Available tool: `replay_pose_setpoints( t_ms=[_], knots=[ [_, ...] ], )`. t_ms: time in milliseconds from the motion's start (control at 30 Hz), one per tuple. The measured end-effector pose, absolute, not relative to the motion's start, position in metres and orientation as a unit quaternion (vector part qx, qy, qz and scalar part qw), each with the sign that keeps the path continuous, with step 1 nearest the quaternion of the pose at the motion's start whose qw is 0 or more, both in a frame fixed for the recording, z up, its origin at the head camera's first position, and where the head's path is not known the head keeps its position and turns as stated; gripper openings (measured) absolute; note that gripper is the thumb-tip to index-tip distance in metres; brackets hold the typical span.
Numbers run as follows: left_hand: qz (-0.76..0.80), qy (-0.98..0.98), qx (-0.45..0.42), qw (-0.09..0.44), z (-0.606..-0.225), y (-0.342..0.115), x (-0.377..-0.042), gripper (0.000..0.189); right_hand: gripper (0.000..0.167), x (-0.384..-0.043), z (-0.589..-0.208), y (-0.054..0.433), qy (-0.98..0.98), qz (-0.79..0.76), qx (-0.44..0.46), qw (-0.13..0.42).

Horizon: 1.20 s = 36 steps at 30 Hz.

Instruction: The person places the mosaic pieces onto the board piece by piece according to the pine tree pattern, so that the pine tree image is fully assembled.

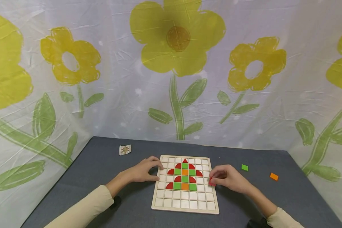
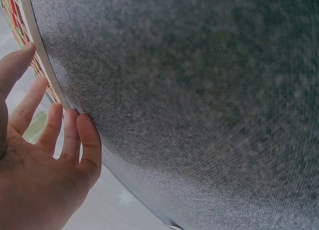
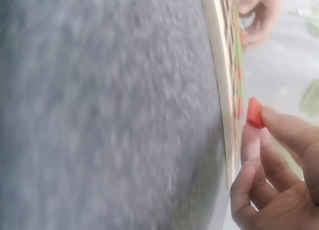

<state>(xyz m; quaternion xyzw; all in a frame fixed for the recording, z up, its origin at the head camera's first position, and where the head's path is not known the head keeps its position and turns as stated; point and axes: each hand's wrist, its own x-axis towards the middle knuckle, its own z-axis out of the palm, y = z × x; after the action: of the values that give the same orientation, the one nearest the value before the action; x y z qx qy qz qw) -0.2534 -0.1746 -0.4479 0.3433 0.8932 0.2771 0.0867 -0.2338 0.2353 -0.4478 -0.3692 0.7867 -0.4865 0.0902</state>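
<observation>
A wooden grid board [image 1: 185, 211] lies on the dark table, with red, green and orange tiles forming a tree-like figure in its squares. My left hand [image 1: 145, 171] rests at the board's left edge, thumb and fingertips touching the frame, fingers loosely extended. In the left wrist view its fingers [image 2: 54, 122] lie along the pale rim [image 2: 42, 48]. Over the board's right edge, my right hand [image 1: 229, 178] pinches a small red tile [image 3: 254, 113] between thumb and fingertips. The tile's full outline is partly hidden by the fingers.
A loose green tile [image 1: 244, 167] and an orange tile [image 1: 274, 176] lie on the table right of the board. At the back left is a small patterned card [image 1: 125, 149]. A flower-printed curtain [image 1: 117, 95] hangs behind the table [image 1: 102, 158].
</observation>
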Motion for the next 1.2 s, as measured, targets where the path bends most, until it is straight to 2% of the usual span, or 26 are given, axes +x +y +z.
replay_pose_setpoints(
  t_ms=[733,1200],
  knots=[
    [0.278,0.894,0.339,0.088,-0.448,-0.174,-0.251,0.032,0.008,-0.23,-0.445,0.193,0.813,-0.428,-0.375,0.119],
    [0.275,0.895,0.342,0.082,-0.445,-0.173,-0.251,0.032,0.008,-0.228,-0.447,0.189,0.832,-0.398,-0.373,0.099]
  ],
)
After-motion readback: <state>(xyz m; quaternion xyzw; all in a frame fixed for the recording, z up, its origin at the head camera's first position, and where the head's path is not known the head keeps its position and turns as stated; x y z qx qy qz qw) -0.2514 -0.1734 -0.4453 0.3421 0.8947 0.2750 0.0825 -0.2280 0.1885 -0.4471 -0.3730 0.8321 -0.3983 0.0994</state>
